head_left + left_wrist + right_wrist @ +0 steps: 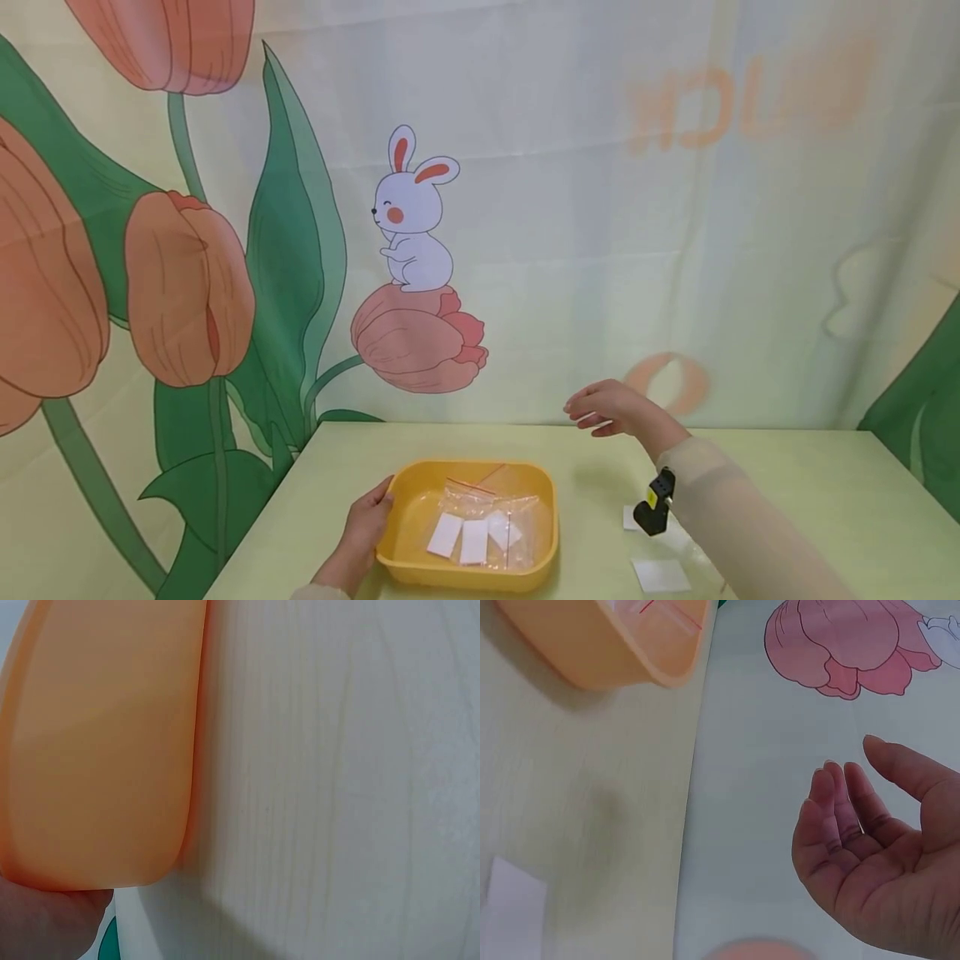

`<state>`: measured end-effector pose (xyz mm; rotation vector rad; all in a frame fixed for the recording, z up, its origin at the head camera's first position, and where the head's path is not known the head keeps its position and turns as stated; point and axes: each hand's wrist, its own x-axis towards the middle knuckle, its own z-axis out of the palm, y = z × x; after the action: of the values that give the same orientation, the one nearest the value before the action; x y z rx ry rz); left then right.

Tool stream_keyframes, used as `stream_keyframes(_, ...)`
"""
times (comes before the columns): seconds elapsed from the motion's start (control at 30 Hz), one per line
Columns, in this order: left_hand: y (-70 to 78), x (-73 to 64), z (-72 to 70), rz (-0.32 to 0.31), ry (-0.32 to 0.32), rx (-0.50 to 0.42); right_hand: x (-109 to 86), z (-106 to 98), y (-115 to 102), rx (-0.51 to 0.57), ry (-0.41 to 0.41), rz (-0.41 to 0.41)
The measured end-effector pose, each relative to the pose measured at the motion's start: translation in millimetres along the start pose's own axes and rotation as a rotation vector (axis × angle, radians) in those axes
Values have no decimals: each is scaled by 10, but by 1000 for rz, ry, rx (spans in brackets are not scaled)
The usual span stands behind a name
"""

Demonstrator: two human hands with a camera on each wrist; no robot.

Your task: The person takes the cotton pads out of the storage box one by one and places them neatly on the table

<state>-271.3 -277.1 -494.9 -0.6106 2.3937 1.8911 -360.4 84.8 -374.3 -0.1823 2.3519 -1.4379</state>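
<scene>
A yellow plastic basin (397, 550) stands on the table, and my left hand (366, 521) grips its left wall near the rim. In the left wrist view the outer wall of the basin (105, 750) fills the left part, with a bit of the hand (52, 922) below it. Inside lie clear zip bags (517, 521) with red strips and several white rectangular pieces (474, 542). Raised above the table to the right of the basin, my right hand (611, 407) holds nothing. Its fingers are loosely bent in the right wrist view, thumb apart.
On the table (592, 533), right of the basin, lie a white piece (660, 575) and another white piece (630, 518), partly behind the right sleeve's camera. A printed curtain (555, 250) with tulips and a rabbit hangs along the table's far edge.
</scene>
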Motion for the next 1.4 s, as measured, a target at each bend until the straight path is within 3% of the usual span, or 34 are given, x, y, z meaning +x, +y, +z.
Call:
stream_keyframes(0.37,-15,8,-4,10,-4,-3,198,444,-45,-18,47,82)
stream_keyframes(0.67,-18,20,-11,-4,-6,2,260,751,-12,-67,19,5)
stream_keyframes(1.03,-8,-4,-3,10,-1,3,281,945,-30,-83,54,14)
stream_keyframes(1.4,-11,1,-12,10,2,-4,215,1254,-77,-201,-29,135)
